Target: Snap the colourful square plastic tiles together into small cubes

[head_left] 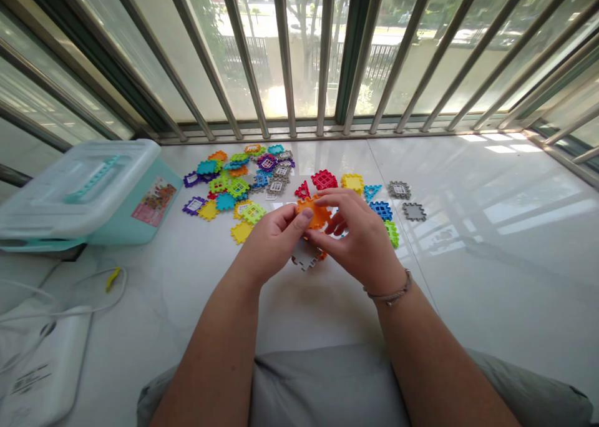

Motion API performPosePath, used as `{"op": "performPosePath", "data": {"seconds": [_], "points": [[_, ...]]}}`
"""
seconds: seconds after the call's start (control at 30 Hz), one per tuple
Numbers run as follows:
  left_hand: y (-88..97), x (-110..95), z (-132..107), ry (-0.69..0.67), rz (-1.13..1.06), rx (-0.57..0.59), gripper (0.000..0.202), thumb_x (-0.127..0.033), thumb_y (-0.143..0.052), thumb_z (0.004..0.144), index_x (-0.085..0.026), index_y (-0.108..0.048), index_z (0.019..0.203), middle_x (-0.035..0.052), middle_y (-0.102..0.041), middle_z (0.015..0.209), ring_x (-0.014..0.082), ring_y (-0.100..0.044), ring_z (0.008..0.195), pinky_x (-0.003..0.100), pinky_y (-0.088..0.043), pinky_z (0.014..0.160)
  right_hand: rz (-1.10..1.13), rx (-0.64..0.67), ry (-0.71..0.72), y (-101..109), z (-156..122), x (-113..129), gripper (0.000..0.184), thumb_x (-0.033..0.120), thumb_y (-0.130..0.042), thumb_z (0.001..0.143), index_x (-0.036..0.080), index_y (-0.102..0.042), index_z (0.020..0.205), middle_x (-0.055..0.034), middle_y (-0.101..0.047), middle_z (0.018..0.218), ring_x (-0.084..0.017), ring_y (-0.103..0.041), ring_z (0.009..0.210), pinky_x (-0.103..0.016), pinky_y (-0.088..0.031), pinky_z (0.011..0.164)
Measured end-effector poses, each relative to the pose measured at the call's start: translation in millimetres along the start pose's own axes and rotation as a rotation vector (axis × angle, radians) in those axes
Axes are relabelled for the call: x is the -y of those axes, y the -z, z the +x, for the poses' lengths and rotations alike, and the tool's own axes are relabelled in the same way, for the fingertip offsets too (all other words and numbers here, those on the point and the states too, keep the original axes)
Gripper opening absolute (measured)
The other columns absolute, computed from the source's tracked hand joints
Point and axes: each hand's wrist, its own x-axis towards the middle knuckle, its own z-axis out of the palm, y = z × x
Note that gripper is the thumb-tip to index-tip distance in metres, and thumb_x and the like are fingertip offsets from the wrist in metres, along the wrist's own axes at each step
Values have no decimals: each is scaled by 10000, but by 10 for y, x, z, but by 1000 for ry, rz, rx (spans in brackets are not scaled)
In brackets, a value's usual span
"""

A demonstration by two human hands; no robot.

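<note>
An orange notched building tile (317, 215) is held up over the white floor in front of me. My left hand (276, 233) pinches its left side, thumb across the face. My right hand (352, 221) curls around its right side, with fingers at the upper edge and thumb at the lower edge. Just below hangs or lies a grey notched tile (306, 256), with a bit of orange beside it; whether these are joined to the held tile I cannot tell. Behind my hands are a red window tile (324, 179), a red triangular piece (302, 190) and a yellow tile (352, 182).
A heap of mixed tiles (236, 186) spreads at the back left. Blue (381, 211) and grey tiles (414, 212) lie to the right. A lidded turquoise box (126, 208) stands left, near a white power strip (51, 364) with cables. Metal railings (283, 58) bound the far side.
</note>
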Motion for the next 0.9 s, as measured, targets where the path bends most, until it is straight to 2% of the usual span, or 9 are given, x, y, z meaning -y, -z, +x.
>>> {"op": "performPosePath", "data": {"seconds": [0.13,0.27,0.4,0.6,0.67,0.77,0.9], "points": [[-24,-18,27,76,-153,-95,550,-757,-719,954,-215,-670,871,53,-769,853,140,-594,578,273,-450,488,15,-130,-157,6,11,10,453,453,-880,939,270,-646,1281,-76,-741,1435,-155,-727,766,-369,-680,744],[12,10,80,204,-298,-225,572,-748,-847,835,-206,-670,882,57,-779,900,95,-511,519,246,-346,407,76,-171,-282,-1,24,-7,476,498,-838,964,278,-619,1324,-86,-742,1453,-151,-733,722,-363,-676,716],[65,32,95,215,-421,-223,569,-626,-991,718,-191,-685,920,36,-758,941,75,-544,601,221,-445,502,69,-213,-312,-13,20,-31,506,454,-835,962,293,-587,1373,-98,-706,1501,-153,-749,731,-350,-665,701],[41,38,96,105,-427,-226,501,-397,-1041,651,-199,-669,922,-10,-699,939,110,-661,788,261,-604,746,-1,-247,-306,-8,17,-38,557,425,-867,920,298,-573,1375,-107,-709,1484,-154,-720,701,-369,-651,703],[34,45,105,91,-447,-238,490,-353,-1030,647,-203,-667,941,-15,-701,935,118,-682,817,279,-619,805,-10,-239,-313,-4,18,-33,568,431,-884,903,298,-575,1361,-95,-714,1474,-143,-706,680,-370,-642,703],[47,81,125,91,-466,-271,444,-299,-1005,663,-211,-673,944,-29,-686,879,116,-675,816,267,-604,812,-14,-226,-304,-4,17,-31,589,463,-908,892,291,-572,1345,-97,-728,1455,-142,-688,661,-367,-633,689],[63,149,150,79,-409,-296,270,-249,-928,720,-207,-749,918,-6,-726,874,123,-675,823,257,-576,801,-53,-198,-293,-8,18,-37,563,489,-923,889,282,-597,1299,-73,-766,1341,-149,-674,647,-375,-624,696]]}}
